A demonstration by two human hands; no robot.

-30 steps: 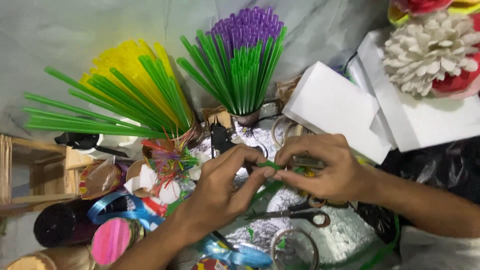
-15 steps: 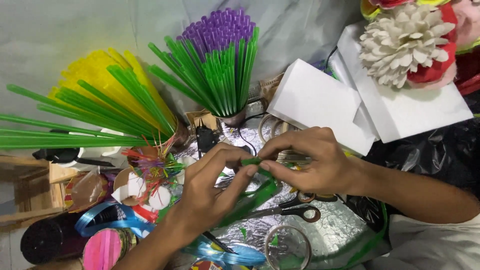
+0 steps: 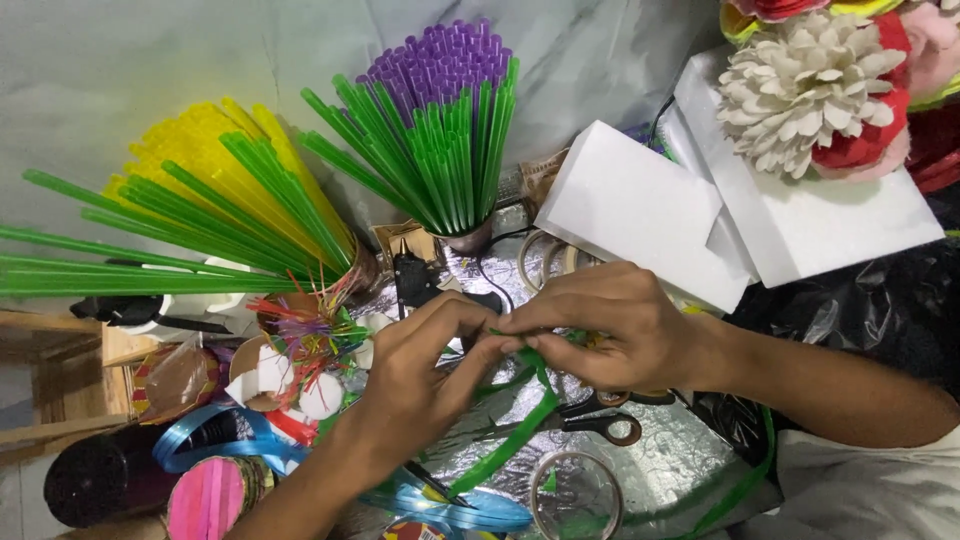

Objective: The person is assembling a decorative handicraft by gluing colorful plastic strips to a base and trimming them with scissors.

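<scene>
**Both hands pinch one green ribbon strip over the foil**

Nearest the camera, just below the hands, a clear tape ring (image 3: 577, 492) and a curl of blue ribbon (image 3: 455, 507) lie on the crinkled foil sheet (image 3: 690, 470). A pair of scissors (image 3: 590, 425) rests just under the right hand, its loops pointing right.

The green ribbon strip (image 3: 520, 430) is the thing being worked. Its upper end sits between the fingertips of both hands, which meet at the centre; from there its long axis runs down and to the left, the free length trailing toward the blue ribbon. Both hands are on it, so neither is nearer.

The left hand (image 3: 415, 385) comes up from the lower left, fingers curled narrow, thumb and forefinger closed on the strip's end. The right hand (image 3: 610, 325) reaches in from the right, wrist level, fingers bent over and likewise pinched on the same end, touching the left fingertips. How the strip is folded inside the pinch is hidden.

Beyond the right hand lie white foam blocks (image 3: 640, 210), with a white paper flower (image 3: 805, 85) further right. Beyond the left hand stand a cup of green and purple straws (image 3: 440, 130) and, further left, a fan of yellow and green straws (image 3: 220, 210).
</scene>
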